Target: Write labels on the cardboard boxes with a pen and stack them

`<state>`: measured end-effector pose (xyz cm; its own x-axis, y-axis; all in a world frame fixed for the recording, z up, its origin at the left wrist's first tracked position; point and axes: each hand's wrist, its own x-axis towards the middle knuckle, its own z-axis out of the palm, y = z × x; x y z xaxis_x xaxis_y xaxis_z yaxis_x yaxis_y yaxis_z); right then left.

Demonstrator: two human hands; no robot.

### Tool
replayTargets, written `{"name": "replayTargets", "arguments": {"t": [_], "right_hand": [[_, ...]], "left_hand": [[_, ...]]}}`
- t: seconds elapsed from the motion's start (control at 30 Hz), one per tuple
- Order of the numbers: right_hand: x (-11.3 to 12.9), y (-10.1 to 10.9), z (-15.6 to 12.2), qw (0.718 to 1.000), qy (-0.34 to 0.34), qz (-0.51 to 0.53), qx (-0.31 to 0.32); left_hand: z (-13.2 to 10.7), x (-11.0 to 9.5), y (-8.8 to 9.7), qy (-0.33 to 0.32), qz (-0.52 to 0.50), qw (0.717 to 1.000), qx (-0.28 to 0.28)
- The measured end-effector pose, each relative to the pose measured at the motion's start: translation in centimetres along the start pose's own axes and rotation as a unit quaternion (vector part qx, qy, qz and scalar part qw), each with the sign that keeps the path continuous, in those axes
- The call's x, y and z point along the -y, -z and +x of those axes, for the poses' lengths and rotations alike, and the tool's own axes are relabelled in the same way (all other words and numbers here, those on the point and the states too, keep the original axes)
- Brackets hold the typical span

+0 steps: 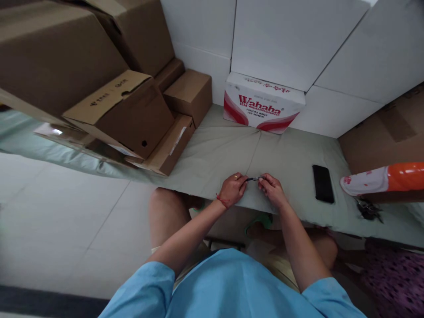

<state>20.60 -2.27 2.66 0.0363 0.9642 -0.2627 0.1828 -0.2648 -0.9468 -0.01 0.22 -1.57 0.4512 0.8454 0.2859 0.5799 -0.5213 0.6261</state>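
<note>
A thin black pen-like stick bridges the small gap between my two hands, above the front edge of the cloth-covered table. My left hand, with a ring and a red string bracelet, is closed round its left end. Fingertips of my right hand pinch the other end, where a short pale or greyish part shows. The stick lies roughly level. It is too small to make out its exact kind, and my fingers hide both ends.
Cardboard boxes are stacked at the left. Against the wall stands a white and red Wahaba-style water carton. To the right lie a black phone, an orange and white bottle-like tube and dark keys. Another person's patterned clothing shows lower right.
</note>
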Motion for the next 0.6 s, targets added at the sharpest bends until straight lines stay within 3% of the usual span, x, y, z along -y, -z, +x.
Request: {"name": "replayTargets", "arguments": {"t": [0.4,0.47,0.6], "right_hand": [[0.8,0.8,1.5,0.993,-0.006,-0.049,0.105],[0.7,0.3,1.4,0.995,-0.003,-0.041,0.092],[0.1,-1.6,0.6,1.000,0.026,-0.008,0.002]], "left_hand": [[0.2,0.7,-0.8,-0.027,-0.009,1.000,-0.006],[0.2,0.7,-0.8,-0.027,-0.011,1.000,-0.011],[0.1,0.2,-1.0,-0.026,-0.013,0.999,-0.017]]}}
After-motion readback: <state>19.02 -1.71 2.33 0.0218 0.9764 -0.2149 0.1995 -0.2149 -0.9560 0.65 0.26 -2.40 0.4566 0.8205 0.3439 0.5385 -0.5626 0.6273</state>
